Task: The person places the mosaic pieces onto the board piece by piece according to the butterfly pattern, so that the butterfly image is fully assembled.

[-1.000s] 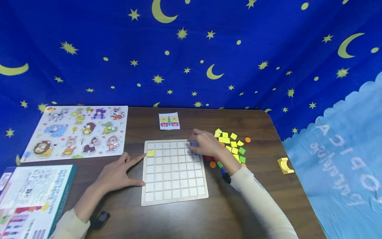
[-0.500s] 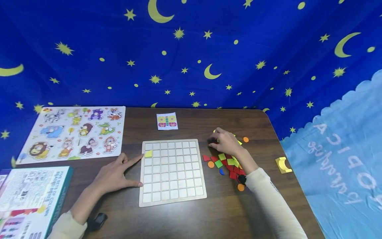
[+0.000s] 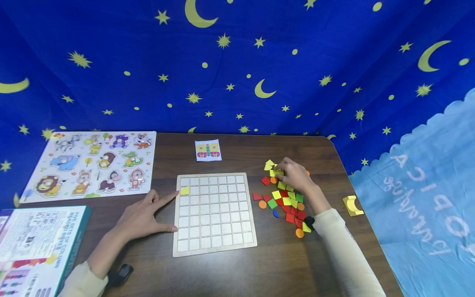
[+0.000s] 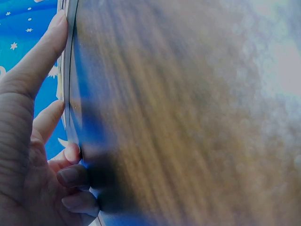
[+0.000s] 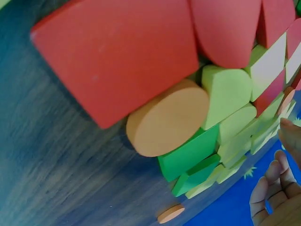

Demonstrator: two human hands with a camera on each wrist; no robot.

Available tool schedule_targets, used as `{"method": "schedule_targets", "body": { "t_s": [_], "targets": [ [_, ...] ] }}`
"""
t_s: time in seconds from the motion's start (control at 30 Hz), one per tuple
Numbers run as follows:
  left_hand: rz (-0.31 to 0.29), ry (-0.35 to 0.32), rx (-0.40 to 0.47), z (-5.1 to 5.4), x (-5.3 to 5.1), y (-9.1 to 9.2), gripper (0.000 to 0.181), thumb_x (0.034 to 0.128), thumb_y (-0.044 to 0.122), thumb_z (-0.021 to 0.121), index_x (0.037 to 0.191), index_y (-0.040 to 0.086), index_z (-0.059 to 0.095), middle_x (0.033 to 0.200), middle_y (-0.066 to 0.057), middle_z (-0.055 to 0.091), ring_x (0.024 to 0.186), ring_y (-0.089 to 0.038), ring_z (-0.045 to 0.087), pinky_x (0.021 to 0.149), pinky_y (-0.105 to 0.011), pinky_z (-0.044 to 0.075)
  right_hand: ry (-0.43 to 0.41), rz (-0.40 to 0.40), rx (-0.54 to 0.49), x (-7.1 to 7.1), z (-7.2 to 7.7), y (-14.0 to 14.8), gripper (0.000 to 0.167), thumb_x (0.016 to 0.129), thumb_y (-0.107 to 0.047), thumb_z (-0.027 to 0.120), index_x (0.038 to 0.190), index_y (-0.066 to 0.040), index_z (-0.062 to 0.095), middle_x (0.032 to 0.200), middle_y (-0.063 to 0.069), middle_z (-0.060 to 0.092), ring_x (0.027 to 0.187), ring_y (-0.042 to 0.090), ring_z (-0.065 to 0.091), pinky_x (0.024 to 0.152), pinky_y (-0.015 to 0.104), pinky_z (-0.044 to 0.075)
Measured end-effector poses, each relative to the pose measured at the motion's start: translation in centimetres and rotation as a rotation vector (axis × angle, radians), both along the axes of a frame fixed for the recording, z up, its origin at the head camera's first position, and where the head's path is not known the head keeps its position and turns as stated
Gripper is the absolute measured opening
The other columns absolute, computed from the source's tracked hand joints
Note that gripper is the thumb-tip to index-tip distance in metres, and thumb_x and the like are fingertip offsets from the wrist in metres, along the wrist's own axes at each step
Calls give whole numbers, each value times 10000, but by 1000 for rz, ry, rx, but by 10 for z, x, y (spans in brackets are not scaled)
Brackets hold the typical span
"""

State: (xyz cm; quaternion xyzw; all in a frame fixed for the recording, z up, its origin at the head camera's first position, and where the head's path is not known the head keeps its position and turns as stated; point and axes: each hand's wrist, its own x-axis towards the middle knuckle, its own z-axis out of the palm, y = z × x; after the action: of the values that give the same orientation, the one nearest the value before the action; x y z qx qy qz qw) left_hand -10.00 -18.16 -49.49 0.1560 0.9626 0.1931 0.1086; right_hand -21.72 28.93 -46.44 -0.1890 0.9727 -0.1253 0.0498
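A pale grid board [image 3: 215,214] lies on the table with one yellow square [image 3: 184,190] in a cell near its upper left. The left hand [image 3: 142,218] touches the board's left edge with thumb and index finger spread; in the left wrist view the hand [image 4: 28,141] has its other fingers bent. Right of the board, the right hand [image 3: 297,177] is over the upper part of a pile of coloured pieces [image 3: 290,217], its fingertips at yellow ones. The right wrist view shows its fingers [image 5: 274,181] bent beside yellow pieces [image 5: 240,143]; whether they pinch one is unclear.
A small butterfly pattern card [image 3: 208,150] lies behind the board. An animal picture board [image 3: 92,165] is at the back left, above a box [image 3: 70,247]. A yellow notched block [image 3: 352,205] sits near the table's right edge.
The right hand has moved right from the board's upper right corner to the pile, uncovering several pieces. The left hand keeps its place at the board's edge.
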Motion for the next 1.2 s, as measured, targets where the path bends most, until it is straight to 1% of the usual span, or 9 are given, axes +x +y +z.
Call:
{"method": "schedule_targets", "body": {
  "t_s": [0.2,0.37,0.47,0.6,0.7,0.83,1.03,1.2],
  "targets": [
    [6,-2,-1,-1,0,0,1033,640,847,664,1520,386,382,944,-26,373,600,-132,303,488,-283,244,-22,-4,-4,-4,-3,3,222,871,-174,771,1066,-68,761,944,72,576,655,143,458,565,290,366],
    [6,0,2,-1,1,-1,1029,641,842,668,1519,386,384,945,-23,368,597,-128,295,482,-278,243,-31,13,15,-6,-5,0,240,866,-188,778,1078,-78,759,915,67,560,651,149,460,560,290,364],
    [6,2,1,-2,2,-2,1029,640,841,670,1517,382,389,938,-21,364,592,-126,287,480,-278,236,-47,15,28,-6,-5,-2,249,873,-200,773,1087,-74,755,909,57,552,664,152,466,575,291,374],
    [3,0,-5,-3,1,-1,1032,641,849,660,1519,384,384,923,-20,363,589,-126,285,482,-278,230,-70,11,44,-7,-4,-2,282,870,-221,772,1088,-43,747,916,55,554,692,162,474,606,304,392],
    [1,-1,-8,-3,0,-1,1034,640,852,658,1520,385,381,920,-20,361,589,-126,287,483,-276,229,-75,15,58,-9,-4,-2,296,853,-236,783,1058,-25,745,916,60,561,707,169,487,627,321,413],
    [-1,5,-9,-3,0,0,1038,637,845,668,1518,370,393,924,-18,359,591,-125,288,482,-275,229,-65,17,72,-8,-3,-1,295,829,-256,793,1007,-25,749,915,57,572,720,171,506,652,335,447],
    [-4,17,-10,-2,0,1,1041,637,844,671,1513,344,413,931,-16,350,597,-125,288,481,-275,228,-31,13,60,-4,2,-4,285,813,-241,799,994,-24,754,912,72,574,699,169,487,628,326,425],
    [-4,16,-4,0,1,0,1036,645,837,671,1515,340,410,933,-19,356,598,-127,295,483,-275,236,-16,45,33,-2,5,-17,285,818,-252,799,1004,-41,752,917,74,574,673,153,483,600,296,413]
  ]
}}
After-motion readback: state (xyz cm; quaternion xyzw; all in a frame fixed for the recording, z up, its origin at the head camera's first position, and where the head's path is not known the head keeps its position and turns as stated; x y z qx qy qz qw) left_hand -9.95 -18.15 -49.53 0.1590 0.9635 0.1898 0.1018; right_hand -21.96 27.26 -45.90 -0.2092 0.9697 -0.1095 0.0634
